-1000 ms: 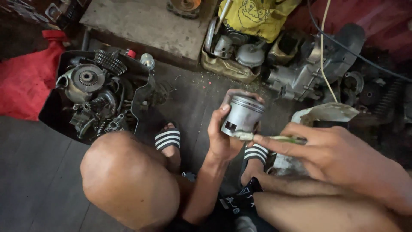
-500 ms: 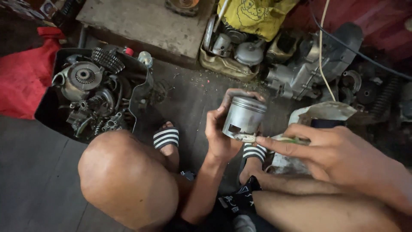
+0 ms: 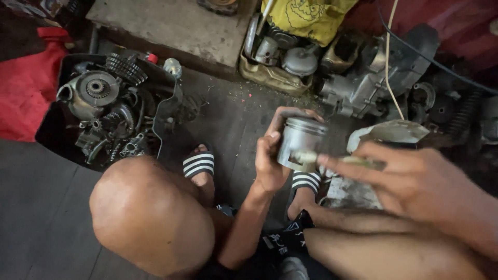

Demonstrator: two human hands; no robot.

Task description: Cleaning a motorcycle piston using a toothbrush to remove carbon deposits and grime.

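Now, near to far:
R hand (image 3: 415,179): fingers pinched on thin greenish tool (image 3: 358,162), tip at piston skirt.
L hand (image 3: 272,155): wrapped round metal piston (image 3: 300,142), held upright btwn knees, above floor.
Sandals (image 3: 198,164): striped, on concrete floor (image 3: 228,124).
Far L: black tray (image 3: 166,111) w/ engine parts.
Far R: engine casing (image 3: 363,91).

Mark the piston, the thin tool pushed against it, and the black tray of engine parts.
piston (image 3: 301,141): head view, on its bare metal side wall.
thin tool (image 3: 363,162): head view, on its shaft near the right hand's fingers.
black tray (image 3: 168,106): head view, on its right rim.
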